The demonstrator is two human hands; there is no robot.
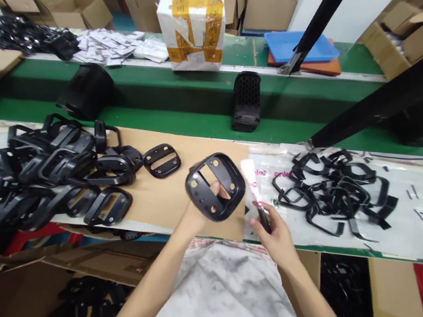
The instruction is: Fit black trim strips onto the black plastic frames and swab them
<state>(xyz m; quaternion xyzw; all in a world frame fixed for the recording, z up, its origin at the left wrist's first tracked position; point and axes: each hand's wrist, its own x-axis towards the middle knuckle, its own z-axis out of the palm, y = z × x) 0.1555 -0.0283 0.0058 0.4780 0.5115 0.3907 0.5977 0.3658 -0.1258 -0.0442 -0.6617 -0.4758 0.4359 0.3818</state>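
My left hand (199, 216) grips a black plastic frame (198, 195), rounded-square with a wide slot and several round holes. Fingertips show through the slot; the rest of the fingers are hidden behind the frame. In my right hand (277, 233) is a knife (263, 219) with a dark handle, its bright, pale blade pointing away from me, just right of the frame. A similar black frame (162, 160) lies flat on the brown cardboard sheet (183, 184). Further left, many more frames (64, 159) are heaped together.
Black trimmed strips (339, 192) lie piled on the plastic-covered bench at right. A perforated black part (246, 101) and a black housing (88, 91) stand behind. Dark metal posts (378, 102) cross the right side. A taped white box (193, 23) sits on the ledge.
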